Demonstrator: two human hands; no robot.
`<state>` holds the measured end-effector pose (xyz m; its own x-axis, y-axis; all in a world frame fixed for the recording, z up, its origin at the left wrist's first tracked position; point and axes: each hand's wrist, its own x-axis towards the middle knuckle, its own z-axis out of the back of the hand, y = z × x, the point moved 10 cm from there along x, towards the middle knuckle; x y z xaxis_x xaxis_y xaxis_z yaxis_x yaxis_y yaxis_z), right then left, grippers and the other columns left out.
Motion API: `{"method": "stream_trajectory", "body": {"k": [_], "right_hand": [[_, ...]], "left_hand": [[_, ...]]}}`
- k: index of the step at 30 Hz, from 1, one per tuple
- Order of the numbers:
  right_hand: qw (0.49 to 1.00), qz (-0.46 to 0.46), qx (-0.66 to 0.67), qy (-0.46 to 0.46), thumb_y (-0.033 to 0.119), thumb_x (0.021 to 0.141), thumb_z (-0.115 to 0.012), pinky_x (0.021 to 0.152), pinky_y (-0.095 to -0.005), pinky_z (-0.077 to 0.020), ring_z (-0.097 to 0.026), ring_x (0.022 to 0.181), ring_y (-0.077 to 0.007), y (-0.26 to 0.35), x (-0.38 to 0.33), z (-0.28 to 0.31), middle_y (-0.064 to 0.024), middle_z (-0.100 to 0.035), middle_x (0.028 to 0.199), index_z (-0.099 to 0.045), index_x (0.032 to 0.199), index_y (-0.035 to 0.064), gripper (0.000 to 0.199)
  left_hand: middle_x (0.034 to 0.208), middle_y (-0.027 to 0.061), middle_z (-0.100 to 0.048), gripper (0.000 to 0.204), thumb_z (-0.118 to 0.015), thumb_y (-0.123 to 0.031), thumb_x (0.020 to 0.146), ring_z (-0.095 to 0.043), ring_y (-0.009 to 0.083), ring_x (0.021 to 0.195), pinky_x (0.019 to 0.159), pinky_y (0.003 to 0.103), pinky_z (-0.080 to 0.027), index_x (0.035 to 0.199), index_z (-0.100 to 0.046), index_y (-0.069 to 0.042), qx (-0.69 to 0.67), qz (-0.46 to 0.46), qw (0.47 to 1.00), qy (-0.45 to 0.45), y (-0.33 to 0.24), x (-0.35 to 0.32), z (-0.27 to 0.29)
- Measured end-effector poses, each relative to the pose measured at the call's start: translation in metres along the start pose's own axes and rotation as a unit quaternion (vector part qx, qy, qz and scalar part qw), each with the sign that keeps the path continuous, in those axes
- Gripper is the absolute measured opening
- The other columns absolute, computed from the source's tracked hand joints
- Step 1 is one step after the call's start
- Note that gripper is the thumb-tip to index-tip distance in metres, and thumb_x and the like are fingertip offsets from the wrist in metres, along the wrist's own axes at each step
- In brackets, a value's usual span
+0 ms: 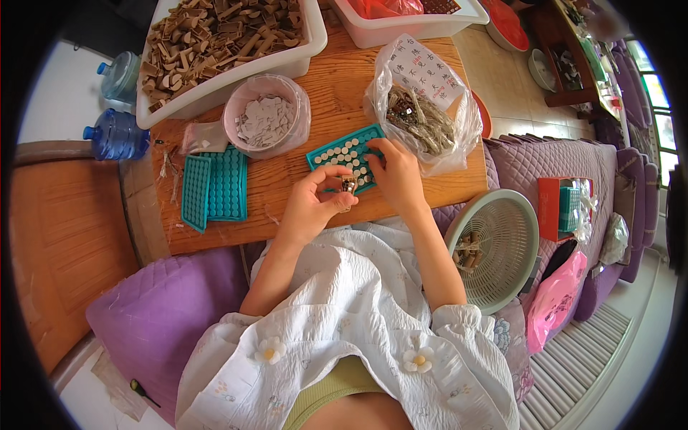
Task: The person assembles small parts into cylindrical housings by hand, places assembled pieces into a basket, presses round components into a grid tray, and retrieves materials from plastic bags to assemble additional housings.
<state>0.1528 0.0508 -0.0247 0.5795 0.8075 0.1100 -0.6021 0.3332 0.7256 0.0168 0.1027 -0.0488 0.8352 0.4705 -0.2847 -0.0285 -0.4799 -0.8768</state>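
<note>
My left hand [317, 201] is closed, with thumb and fingers pinched round a small shiny brown and silver piece [349, 184]. It is held just over the near edge of a teal tray [312, 162]. Many small round white discs [345, 152] lie in that tray. My right hand [395, 172] reaches over the tray's right side, its fingers curled and pinching down among the discs. Whatever lies between those fingertips is too small to make out. Beside this hand sits a clear plastic bag [466, 147] with bundled pale strings and small shiny pieces inside.
On the wooden table [337, 86], a white bin [315, 36] of brown pieces stands far left, near a pink tub [302, 118] of white bits. Stacked teal trays [215, 190] lie left. Right of my lap is a grey-green basket [502, 251]. Another white bin [466, 16] stands at the back.
</note>
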Motion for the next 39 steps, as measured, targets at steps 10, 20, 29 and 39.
{"method": "stream_trajectory", "body": {"k": [10,20,29,39], "right_hand": [[0.937,-0.120,0.328,0.015,0.002,0.078,-0.062,0.063,-0.0234,-0.0478,-0.060,0.074,-0.0095,-0.008,-0.004,-0.003,-0.0061,-0.066,0.083,-0.061,0.096,-0.0004,0.018],[0.878,-0.198,0.432,0.059,-0.002,0.077,-0.060,0.067,-0.0215,-0.0467,-0.059,0.078,-0.0096,-0.047,0.004,-0.022,-0.0055,-0.063,0.084,-0.057,0.094,-0.0017,0.017],[0.861,-0.187,0.469,0.065,0.000,0.079,-0.058,0.064,-0.0205,-0.0432,-0.054,0.073,-0.0068,-0.050,0.007,-0.031,-0.0017,-0.059,0.081,-0.054,0.091,0.0006,0.013],[0.863,-0.175,0.471,0.045,-0.001,0.077,-0.059,0.063,-0.0198,-0.0434,-0.055,0.072,-0.0062,-0.040,0.007,-0.017,-0.0022,-0.059,0.078,-0.052,0.087,0.0010,0.012]], "left_hand": [[0.088,0.0088,-0.063,0.035,-0.072,-0.005,0.071,-0.062,0.0142,0.073,0.067,0.027,-0.051,0.104,-0.060,-0.004,0.308,-0.116,0.942,-0.062,-0.048,0.030,-0.007],[0.089,0.0109,-0.063,0.038,-0.070,-0.001,0.069,-0.064,0.0186,0.073,0.066,0.029,-0.052,0.105,-0.061,-0.004,0.476,-0.141,0.868,-0.016,-0.046,0.065,-0.030],[0.082,0.0082,-0.065,0.032,-0.070,-0.006,0.072,-0.063,0.0160,0.074,0.066,0.029,-0.050,0.103,-0.062,-0.004,0.390,-0.038,0.920,-0.030,-0.037,0.084,-0.014],[0.086,0.0085,-0.064,0.037,-0.070,-0.006,0.073,-0.063,0.0141,0.076,0.066,0.026,-0.050,0.108,-0.061,-0.004,0.303,-0.022,0.952,0.028,-0.028,0.088,-0.007]]}}
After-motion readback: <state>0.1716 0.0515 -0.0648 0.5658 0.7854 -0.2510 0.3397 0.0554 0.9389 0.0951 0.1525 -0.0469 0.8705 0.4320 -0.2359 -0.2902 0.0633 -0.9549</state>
